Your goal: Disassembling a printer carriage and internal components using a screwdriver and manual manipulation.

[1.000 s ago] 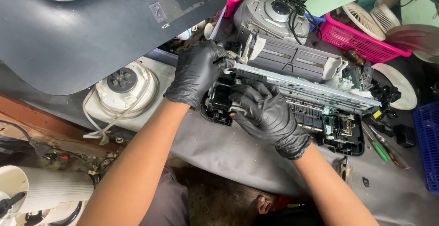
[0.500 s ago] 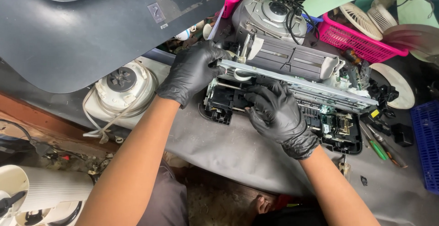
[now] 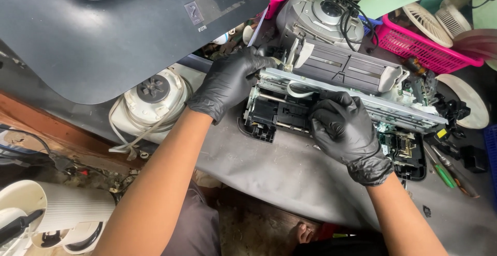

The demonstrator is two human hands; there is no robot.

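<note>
A stripped printer mechanism [image 3: 362, 87], grey and black with a long metal rail, lies on a dark grey work surface [image 3: 290, 178]. My left hand [image 3: 230, 82], in a black glove, grips the left end of that rail. My right hand [image 3: 344, 129], also gloved in black, presses down on the middle of the mechanism with its fingers curled over the carriage area. What the right fingers pinch is hidden.
A large dark printer cover [image 3: 129, 23] lies at the upper left. A white motor housing [image 3: 152, 98] sits beneath it. Behind the mechanism stand a grey round device [image 3: 321, 15] and a pink basket [image 3: 424, 48]. Screwdrivers [image 3: 445, 168] lie at the right.
The mechanism has tilted a little, its left end raised by my left hand. My right hand has stayed on the middle part.
</note>
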